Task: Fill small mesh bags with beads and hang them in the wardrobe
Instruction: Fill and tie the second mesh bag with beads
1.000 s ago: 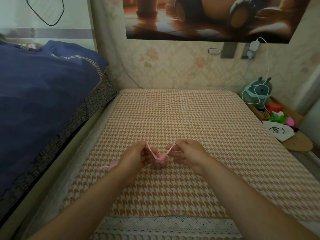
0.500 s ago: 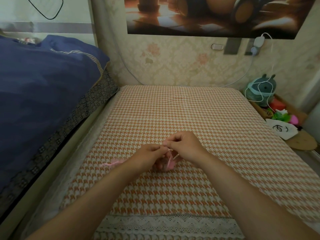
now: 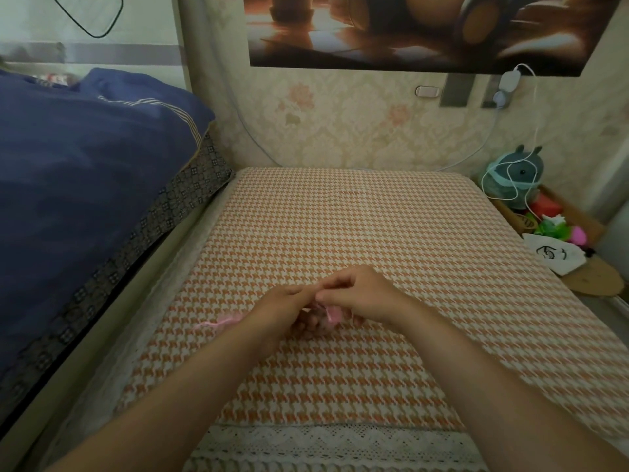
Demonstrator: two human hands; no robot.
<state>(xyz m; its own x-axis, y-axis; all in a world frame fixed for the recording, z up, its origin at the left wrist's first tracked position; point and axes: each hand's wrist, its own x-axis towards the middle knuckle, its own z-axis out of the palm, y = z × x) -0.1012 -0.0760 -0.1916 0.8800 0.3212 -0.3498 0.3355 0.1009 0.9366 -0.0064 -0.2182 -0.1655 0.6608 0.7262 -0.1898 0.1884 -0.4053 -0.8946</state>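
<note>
- My left hand point(image 3: 284, 310) and right hand point(image 3: 362, 294) pinch a small pink mesh bag point(image 3: 331, 313) together above the houndstooth-woven worktop point(image 3: 357, 216).
- Second pink mesh bag point(image 3: 226, 320) lies at nine o'clock, just beside my left hand.
- No readable writing.

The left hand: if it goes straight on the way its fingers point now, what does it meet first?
The left hand points up and to the right, at the right hand. It would meet those fingers and the small pink mesh bag between them almost at once; they look already touching, though depth is unclear.
</note>
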